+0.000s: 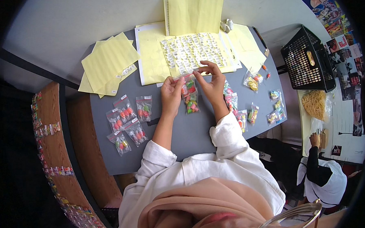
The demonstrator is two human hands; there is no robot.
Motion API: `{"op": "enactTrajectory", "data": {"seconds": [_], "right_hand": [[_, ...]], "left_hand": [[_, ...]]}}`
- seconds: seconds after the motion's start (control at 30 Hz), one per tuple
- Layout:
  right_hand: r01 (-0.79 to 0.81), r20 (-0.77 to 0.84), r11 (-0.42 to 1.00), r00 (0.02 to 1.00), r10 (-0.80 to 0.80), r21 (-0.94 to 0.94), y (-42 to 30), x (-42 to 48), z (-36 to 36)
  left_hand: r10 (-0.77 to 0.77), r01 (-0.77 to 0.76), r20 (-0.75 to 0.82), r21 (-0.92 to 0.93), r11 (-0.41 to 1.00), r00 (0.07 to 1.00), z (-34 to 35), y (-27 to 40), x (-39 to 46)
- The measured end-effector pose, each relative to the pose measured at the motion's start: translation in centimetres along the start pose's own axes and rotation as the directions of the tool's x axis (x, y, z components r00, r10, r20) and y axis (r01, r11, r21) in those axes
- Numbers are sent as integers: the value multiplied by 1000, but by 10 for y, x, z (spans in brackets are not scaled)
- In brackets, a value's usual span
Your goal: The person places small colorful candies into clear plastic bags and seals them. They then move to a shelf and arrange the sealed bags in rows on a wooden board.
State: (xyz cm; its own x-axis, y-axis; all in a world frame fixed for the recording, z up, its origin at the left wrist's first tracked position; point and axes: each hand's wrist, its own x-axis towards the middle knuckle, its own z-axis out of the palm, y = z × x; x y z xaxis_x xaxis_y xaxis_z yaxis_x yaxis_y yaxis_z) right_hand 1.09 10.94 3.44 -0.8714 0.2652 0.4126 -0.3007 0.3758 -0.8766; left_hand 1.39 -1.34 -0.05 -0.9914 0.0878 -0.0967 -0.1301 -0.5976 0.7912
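Note:
A small clear zip bag of red and green wrapped sweets (188, 88) hangs from both hands above the grey table (189, 135). My left hand (172, 94) pinches its red-lined top at the left corner. At the right end of that top edge, my right hand (212, 82) has thumb and index finger on the bag, its other fingers raised. Just below is another bag of green and pink sweets (192, 106), partly covered by the held one. Beyond the hands lies a yellow sheet with rows of small white labels (195, 50).
Several labelled sweet bags (126, 110) lie to the left; more bags (231, 101) lie right of my forearm. Yellow sheets (111, 62) are stacked at back left. A black plastic basket (308, 59) stands at right, near a co-worker's arm (314, 160).

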Motion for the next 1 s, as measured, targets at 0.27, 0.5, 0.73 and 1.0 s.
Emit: {"op": "enactTrajectory", "data": {"seconds": [0.27,0.5,0.73,1.0], "right_hand": [[72,58,997,996,-70,-33,-1,-4,0],[36,92,994,995,-46,98,8,-10,13],[-137,51,954,991,128,267,9,-16,24],[-96,18,970,995,95,223,13,-17,25]], "left_hand": [[9,-9,26,2,1000,1000,-8,-2,2],[105,-104,-15,30,994,994,3,5,0],[115,-115,1,24,993,993,4,3,-1],[119,-119,31,-13,993,992,4,1,0]]}}
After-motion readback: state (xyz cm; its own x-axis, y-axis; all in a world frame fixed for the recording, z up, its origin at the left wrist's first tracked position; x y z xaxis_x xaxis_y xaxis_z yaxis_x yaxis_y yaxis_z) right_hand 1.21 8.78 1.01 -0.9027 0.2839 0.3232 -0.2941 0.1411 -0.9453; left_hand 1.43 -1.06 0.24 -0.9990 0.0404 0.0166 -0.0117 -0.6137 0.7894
